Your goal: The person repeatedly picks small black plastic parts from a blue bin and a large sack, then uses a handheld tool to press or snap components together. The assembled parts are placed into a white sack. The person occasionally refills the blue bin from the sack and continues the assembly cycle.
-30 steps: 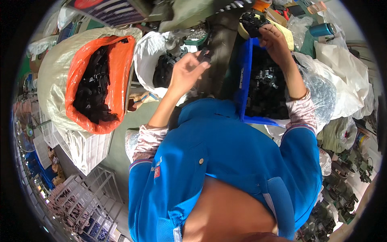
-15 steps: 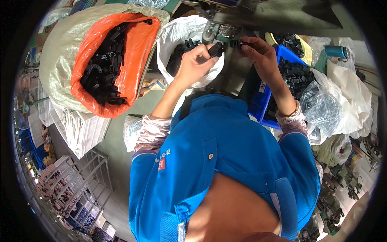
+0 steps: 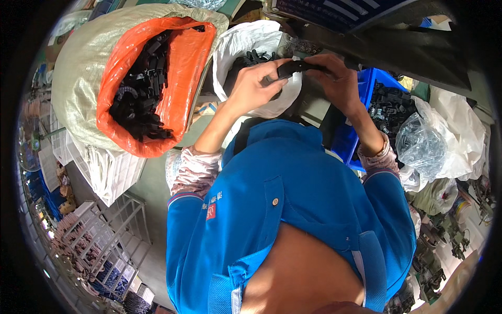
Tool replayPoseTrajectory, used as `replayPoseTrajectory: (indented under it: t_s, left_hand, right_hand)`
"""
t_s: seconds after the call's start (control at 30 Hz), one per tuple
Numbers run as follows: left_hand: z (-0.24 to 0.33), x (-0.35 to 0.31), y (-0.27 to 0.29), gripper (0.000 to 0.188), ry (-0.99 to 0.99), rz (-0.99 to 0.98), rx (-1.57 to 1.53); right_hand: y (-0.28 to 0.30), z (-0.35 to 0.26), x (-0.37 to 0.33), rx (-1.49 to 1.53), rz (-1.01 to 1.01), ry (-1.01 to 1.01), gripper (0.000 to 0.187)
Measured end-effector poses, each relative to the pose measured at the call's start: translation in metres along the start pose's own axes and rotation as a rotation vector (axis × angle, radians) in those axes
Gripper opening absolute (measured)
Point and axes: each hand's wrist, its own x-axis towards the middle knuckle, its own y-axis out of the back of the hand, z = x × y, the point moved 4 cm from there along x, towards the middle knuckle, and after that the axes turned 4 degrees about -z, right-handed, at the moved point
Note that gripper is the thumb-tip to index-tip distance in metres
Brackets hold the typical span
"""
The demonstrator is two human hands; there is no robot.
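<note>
My left hand [image 3: 252, 85] pinches a black plastic part [image 3: 290, 68] between thumb and fingers, over the right side of a white bag-lined container [image 3: 227, 49]. My right hand [image 3: 340, 86] is closed on a dark piece at the right end of that part. The two pieces meet between my hands; whether they are joined or one single part, I cannot tell. Black pieces [image 3: 251, 58] lie inside the white container, partly hidden by my left hand. My right fingertips are partly in shadow.
On the left bulges a woven sack with an orange liner [image 3: 196, 60], full of black parts [image 3: 144, 86]. A blue crate [image 3: 346, 142] of black pieces stands right, beside clear and white plastic bags [image 3: 421, 138]. Dark machinery [image 3: 408, 52] overhangs the far right side.
My right hand's dark piece has come against the part in my left hand; before, a gap lay between them. The view has shifted, showing more of the dark machinery and a dark-blue panel.
</note>
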Motion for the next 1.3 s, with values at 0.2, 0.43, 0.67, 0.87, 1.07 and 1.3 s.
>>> replayPoseTrajectory:
  t_s: [0.2, 0.43, 0.67, 0.87, 1.07, 1.3]
  left_hand:
    - [0.010, 0.013, 0.013, 0.014, -0.209, -0.015, 0.308]
    - [0.019, 0.032, 0.036, 0.023, -0.385, -0.094, 0.521]
    - [0.015, 0.050, 0.045, 0.028, -0.424, -0.147, 0.524]
    - [0.002, 0.061, 0.039, 0.033, -0.256, -0.293, 0.518]
    - [-0.005, 0.074, 0.042, 0.023, -0.213, -0.386, 0.547]
    - [-0.014, 0.055, 0.059, 0.020, -0.144, -0.285, 0.388]
  right_hand:
    - [-0.010, 0.011, 0.008, -0.068, 0.112, 0.044, 0.027]
    - [-0.017, 0.002, 0.019, -0.185, 0.295, 0.283, 0.026]
    - [-0.018, -0.002, 0.026, -0.244, 0.332, 0.334, 0.019]
    - [-0.021, 0.027, 0.029, -0.136, 0.285, 0.059, 0.030]
    - [-0.017, 0.033, 0.032, 0.101, 0.214, -0.073, 0.027]
    - [0.007, 0.061, 0.042, 0.236, 0.161, -0.162, 0.025]
